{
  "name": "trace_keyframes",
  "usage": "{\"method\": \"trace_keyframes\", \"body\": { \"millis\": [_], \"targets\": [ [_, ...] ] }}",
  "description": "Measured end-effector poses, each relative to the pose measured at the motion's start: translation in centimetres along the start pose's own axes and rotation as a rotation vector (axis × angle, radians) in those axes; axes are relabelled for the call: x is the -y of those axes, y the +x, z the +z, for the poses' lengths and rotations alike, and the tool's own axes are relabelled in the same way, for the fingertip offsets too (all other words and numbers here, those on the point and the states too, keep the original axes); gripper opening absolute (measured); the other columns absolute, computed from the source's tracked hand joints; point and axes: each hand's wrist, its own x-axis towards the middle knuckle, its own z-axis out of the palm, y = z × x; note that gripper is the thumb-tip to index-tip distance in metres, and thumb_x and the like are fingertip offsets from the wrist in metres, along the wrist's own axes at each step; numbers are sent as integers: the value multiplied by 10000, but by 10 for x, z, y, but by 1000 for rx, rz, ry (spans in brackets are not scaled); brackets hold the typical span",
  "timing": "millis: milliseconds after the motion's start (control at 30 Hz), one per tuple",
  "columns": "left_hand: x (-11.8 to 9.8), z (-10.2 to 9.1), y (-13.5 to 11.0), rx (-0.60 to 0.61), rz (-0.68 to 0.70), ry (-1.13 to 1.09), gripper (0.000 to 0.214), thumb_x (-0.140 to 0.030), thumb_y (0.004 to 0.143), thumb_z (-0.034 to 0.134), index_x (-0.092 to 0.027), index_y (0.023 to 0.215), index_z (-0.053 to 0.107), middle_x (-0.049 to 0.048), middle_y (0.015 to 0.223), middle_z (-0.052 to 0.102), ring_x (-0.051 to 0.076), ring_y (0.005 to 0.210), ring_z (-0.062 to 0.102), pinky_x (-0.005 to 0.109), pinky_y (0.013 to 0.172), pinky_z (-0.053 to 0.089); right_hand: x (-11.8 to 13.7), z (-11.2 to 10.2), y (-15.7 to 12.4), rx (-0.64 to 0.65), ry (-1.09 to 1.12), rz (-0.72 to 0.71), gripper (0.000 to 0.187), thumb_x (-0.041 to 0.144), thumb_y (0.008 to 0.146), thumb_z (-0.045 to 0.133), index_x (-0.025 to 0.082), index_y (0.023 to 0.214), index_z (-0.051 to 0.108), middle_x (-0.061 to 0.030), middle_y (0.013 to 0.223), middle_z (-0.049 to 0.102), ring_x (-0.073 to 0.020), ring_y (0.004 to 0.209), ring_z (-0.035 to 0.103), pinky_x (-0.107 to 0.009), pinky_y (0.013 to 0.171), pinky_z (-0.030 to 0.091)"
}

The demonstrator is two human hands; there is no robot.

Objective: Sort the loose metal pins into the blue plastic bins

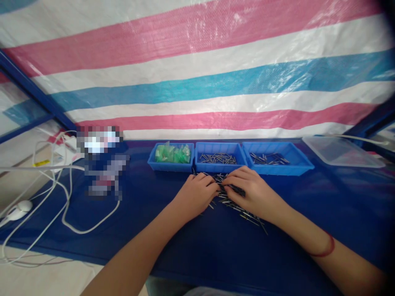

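A loose pile of thin metal rods [239,207] lies on the blue table, just in front of the bins. My right hand [249,189] curls around a small bundle of dark thin rods, its fingertips pointing left. Against the left side of the pile is my left hand [199,193], its fingers bent and its thumb side close to the right fingertips. Whatever lies under those left fingers is hidden. Behind the hands, the middle blue bin [220,167] holds many similar rods. Fewer rods lie in the right blue bin [284,169], and green plastic packets [173,154] fill the left blue bin [171,166].
A clear plastic lid [342,152] lies at the back right. White cables [69,205] loop across the table's left end, near a white mouse-like device [20,209] and a blurred-out patch. A striped plastic sheet [197,82] hangs behind the table [216,255].
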Motion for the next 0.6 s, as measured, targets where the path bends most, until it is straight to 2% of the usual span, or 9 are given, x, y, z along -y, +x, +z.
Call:
{"method": "trace_keyframes", "body": {
  "millis": [267,367,500,600],
  "targets": [
    [0,5,2,-46,-33,35,177,-323,955,489,-184,947,598,32,995,626,199,926,513,336,749,332,2,3,-1,40,17,-11,100,221,838,588,205,835,687,-57,853,680,-198,848,582,-369,790,436],
    [2,8,3,-92,-35,-2,184,-322,958,479,-180,946,597,32,971,636,203,922,523,338,765,346,3,2,-1,17,50,-13,89,231,839,600,205,837,685,-60,856,685,-199,850,595,-366,780,446],
    [4,10,5,-185,-65,-201,172,-273,967,461,-173,960,600,37,950,654,181,882,565,316,787,387,4,-2,1,-43,178,30,121,264,878,571,212,858,678,-56,877,697,-188,835,617,-362,796,459],
    [2,9,6,-294,-117,-448,135,-241,954,479,-169,948,594,40,951,668,161,877,597,282,809,429,7,-4,2,-70,338,145,143,315,883,567,219,873,673,-42,874,694,-177,828,619,-337,778,470]
  ]
}}
